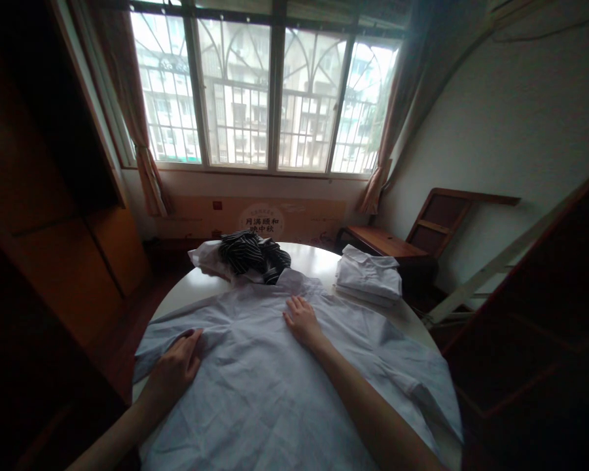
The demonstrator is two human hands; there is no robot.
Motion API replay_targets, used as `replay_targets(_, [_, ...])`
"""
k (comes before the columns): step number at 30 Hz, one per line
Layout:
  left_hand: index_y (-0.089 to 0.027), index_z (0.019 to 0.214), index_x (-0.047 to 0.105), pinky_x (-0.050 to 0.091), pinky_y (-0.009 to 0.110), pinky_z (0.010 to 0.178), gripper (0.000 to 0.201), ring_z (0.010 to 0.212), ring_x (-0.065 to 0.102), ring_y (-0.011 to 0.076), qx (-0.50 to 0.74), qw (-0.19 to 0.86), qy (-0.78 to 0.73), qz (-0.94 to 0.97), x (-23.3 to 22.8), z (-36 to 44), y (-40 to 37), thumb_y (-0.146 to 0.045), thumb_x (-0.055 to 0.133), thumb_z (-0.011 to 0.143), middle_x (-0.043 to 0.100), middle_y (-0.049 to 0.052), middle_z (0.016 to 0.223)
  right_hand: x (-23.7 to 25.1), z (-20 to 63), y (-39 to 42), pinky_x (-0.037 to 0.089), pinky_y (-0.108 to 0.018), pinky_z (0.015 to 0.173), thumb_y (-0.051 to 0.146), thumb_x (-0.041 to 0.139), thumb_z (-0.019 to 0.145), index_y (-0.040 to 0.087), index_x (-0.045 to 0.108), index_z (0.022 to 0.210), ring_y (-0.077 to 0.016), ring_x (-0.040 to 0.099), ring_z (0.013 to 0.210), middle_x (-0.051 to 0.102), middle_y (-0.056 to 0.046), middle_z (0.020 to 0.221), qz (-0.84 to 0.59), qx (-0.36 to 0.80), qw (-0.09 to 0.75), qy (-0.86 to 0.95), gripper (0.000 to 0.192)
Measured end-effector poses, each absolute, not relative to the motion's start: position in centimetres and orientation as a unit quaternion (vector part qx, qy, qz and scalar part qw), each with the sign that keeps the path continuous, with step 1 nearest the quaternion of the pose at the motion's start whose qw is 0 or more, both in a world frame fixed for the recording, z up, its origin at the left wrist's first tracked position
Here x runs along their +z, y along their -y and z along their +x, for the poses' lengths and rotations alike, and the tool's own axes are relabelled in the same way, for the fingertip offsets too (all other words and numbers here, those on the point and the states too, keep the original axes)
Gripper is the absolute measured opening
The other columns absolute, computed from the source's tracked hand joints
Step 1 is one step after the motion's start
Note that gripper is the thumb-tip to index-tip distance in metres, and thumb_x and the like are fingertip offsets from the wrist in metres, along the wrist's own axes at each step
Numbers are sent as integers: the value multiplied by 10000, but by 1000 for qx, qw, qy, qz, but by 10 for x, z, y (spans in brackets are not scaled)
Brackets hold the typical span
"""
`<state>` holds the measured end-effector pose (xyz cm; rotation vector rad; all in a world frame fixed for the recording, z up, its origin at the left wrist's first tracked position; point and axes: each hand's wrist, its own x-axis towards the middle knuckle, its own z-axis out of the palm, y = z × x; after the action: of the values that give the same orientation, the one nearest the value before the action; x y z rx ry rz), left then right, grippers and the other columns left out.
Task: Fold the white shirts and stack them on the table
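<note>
- Both hands lie flat, open, clamping nothing: left hand (174, 369) and right hand (302, 320) on the shirt (275, 386).
- Dim light; probably pressed-in creases if cloth bunches underneath.

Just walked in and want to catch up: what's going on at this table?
A person has a white shirt spread flat on a round white table. The left hand presses on the shirt's left shoulder area, and the right hand lies flat below the collar. Behind it lie a striped garment and a stack of folded white shirts.
</note>
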<state>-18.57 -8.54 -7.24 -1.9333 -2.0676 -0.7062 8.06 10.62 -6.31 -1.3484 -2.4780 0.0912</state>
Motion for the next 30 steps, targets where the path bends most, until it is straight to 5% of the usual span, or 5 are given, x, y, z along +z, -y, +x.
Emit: replay_targets(30, [-160,1234,454,497,321,816,457,969,604,218,-236,119,695,-668,-71,-188,87,-223,404,784,633,95,1041,-64,80,-105,237,-390,1019,355,360,878,155,463,1251,-245,286,1277,402,-113,1364,-475,45,151,866,436])
